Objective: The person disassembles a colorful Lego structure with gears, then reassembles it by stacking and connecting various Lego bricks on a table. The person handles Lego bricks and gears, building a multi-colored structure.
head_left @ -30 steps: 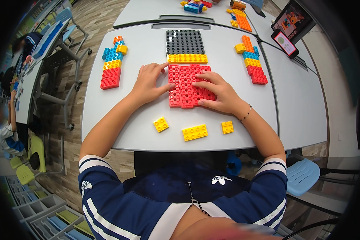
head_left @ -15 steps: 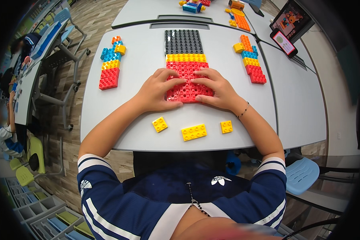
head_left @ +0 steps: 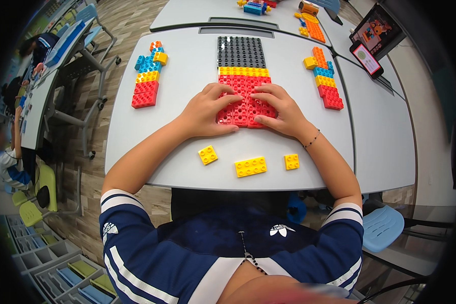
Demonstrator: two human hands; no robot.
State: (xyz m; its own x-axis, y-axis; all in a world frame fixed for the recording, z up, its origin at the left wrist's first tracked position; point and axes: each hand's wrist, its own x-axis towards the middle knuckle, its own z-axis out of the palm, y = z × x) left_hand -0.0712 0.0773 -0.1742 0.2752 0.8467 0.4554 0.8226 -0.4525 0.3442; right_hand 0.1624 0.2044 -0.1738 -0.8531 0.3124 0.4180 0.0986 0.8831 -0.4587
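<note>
A flat panel of building bricks lies before me on the table. Its far part is a dark grey studded plate, followed by a yellow brick row and a red brick section. My left hand grips the red section's left side, fingers bent over the studs and thumb along the near edge. On the opposite side, my right hand holds it the same way, hiding that edge. Closer to me lie a square yellow brick, a longer yellow brick and another square yellow brick.
Multicoloured brick figures lie flat at the left and right. A phone leans against a screen at the far right. Brick pieces lie on the farther table. Other people sit at a left-hand table.
The whole view has shifted slightly, so the table and bricks appear a little farther right. Both hands keep nearly the same hold on the red section.
</note>
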